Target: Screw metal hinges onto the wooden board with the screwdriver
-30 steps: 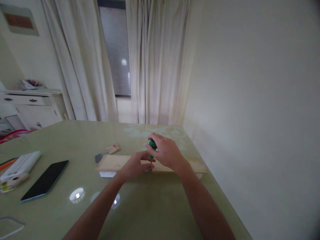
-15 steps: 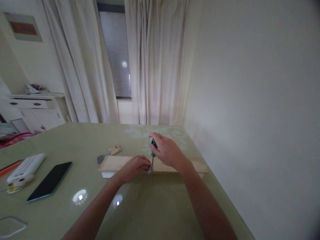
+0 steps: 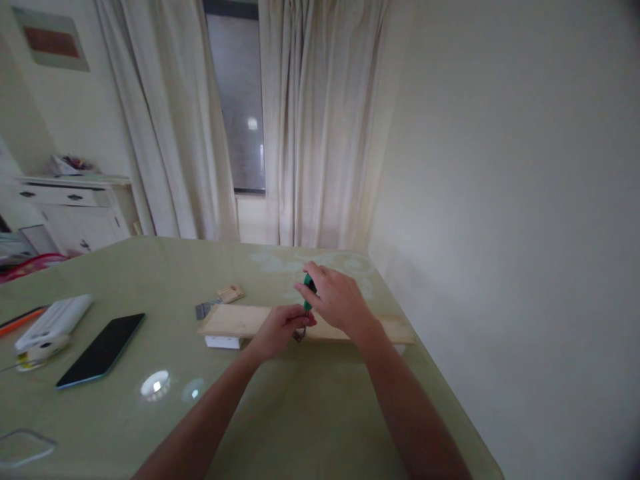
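Note:
My right hand (image 3: 340,297) is wrapped round the green and black handle of a screwdriver (image 3: 308,287), held upright with its shaft pointing down. Just below that handle, the fingers of my left hand (image 3: 283,327) are pinched together round the shaft. A small metal hinge-like piece (image 3: 299,335) sits at the near edge of a pale wooden board (image 3: 235,321), under my left fingers and partly hidden by them. The screwdriver's tip is too small to make out against it.
White blocks (image 3: 223,342) support the board. Behind its left end lie a grey metal hinge (image 3: 203,310) and a small wooden piece (image 3: 231,293). Further left are a phone (image 3: 103,350), a white device (image 3: 55,325) and an orange pen-like tool (image 3: 20,321). A wall (image 3: 500,233) borders the right side.
My left fingers have moved up and right from the metal piece to the screwdriver's shaft. My right hand stays on the handle. The view has shifted slightly.

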Available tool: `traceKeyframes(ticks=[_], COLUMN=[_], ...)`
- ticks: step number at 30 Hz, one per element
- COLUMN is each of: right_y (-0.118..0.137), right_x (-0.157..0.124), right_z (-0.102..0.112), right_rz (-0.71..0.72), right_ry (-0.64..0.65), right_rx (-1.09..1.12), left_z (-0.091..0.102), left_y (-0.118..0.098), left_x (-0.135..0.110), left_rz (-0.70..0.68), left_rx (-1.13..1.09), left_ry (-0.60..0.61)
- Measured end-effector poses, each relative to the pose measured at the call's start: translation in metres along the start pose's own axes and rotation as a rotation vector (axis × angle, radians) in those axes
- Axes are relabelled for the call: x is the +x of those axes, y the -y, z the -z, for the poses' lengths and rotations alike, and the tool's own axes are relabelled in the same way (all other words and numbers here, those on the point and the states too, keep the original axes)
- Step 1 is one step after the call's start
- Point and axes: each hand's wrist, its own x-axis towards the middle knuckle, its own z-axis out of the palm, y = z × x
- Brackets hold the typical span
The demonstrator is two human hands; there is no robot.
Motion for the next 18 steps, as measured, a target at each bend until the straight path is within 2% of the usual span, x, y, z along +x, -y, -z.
traceKeyframes(ticks=[5, 8, 12, 18], right_y=[0.002, 0.002, 0.003, 0.005], right_x=[-0.001, -0.002, -0.003, -0.002], right_z=[0.004, 0.003, 0.0, 0.0], right_rz=[-0.051, -0.032, 0.022, -0.047], right_ry=[-0.006, 0.028, 0.0, -0.018], right_rx=[-0.04, 0.017, 0.06, -0.03], left_z=[-0.001, 0.001, 0.005, 0.004], left_y=[0.002, -0.004, -0.014, -0.008], left_x=[0.004, 0.004, 0.001, 0.004], left_rz=[0.038, -0.013, -0.146, -0.064], left_rx=[-0.021, -0.042, -0.087, -0.085], left_ry=[-0.064, -0.01, 0.081, -0.014])
